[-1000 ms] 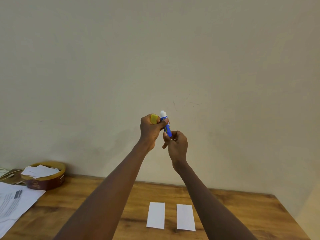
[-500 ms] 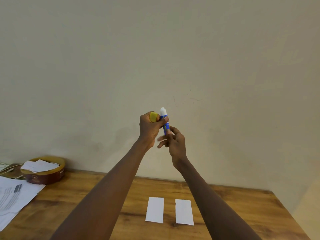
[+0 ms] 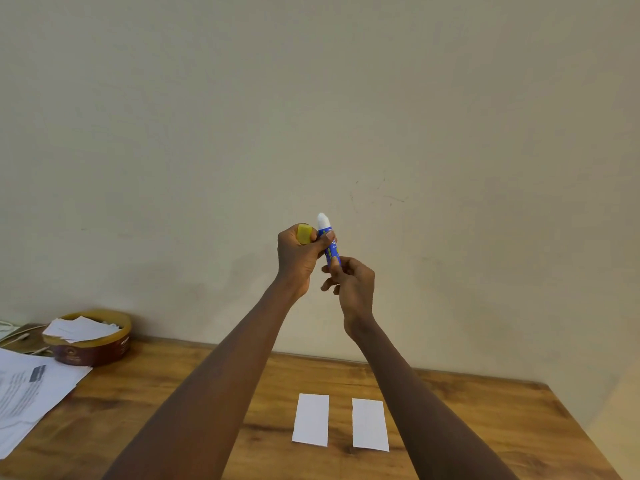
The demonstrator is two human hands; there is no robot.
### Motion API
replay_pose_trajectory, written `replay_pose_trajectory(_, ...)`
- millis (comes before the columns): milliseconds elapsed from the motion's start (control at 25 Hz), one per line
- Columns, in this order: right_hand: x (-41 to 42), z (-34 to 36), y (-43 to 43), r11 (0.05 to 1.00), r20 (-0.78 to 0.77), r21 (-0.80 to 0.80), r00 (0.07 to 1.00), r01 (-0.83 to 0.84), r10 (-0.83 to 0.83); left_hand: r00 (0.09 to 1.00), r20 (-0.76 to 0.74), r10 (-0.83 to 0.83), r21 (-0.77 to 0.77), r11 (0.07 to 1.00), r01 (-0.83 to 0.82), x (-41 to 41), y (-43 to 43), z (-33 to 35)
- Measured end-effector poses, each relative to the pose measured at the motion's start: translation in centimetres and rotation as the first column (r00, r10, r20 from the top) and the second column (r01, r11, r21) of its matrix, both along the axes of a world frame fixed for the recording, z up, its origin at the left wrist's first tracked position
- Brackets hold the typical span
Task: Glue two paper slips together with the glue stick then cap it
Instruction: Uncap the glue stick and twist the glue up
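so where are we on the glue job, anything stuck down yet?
Done: the yellow cap is off, held in the left hand along with the upper barrel of the glue stick; white glue shows at the tip. In hand: the right hand pinches the barrel's lower end. Left: both paper slips lie apart on the table, so gluing, joining and recapping remain.

Home desk: wooden table (image 3: 485,420), printed papers (image 3: 31,389)
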State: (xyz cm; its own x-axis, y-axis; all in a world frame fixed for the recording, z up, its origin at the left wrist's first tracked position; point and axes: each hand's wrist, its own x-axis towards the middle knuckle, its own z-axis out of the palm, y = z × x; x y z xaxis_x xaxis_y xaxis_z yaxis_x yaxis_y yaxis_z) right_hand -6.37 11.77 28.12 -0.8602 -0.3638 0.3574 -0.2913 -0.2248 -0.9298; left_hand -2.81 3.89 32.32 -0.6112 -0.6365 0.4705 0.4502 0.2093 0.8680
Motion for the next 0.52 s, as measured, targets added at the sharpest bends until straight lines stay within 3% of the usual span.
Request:
replay_pose_trajectory(160, -0.16, 0.12, 0.66, 0.98, 0.161, -0.037, 0.967, -0.194, 0.197, 0.998, -0.016, -0.06, 0.046, 0.997, 0.06, 0.04, -0.1, -0.3)
replay_pose_trajectory(360, 0.0, -0.08, 0.39, 0.998, 0.002, -0.056, 1.0, 0.011, -0.011, 0.999, -0.014, -0.032, 0.02, 0.999, 0.032, -0.23, 0.17, -0.28)
replay_pose_trajectory(520, -0.15, -0.24, 0.3, 0.994, 0.065, -0.092, 0.995, -0.065, 0.071, 0.999, -0.016, -0.039, -0.007, 0.999, 0.039, -0.33, 0.2, -0.08)
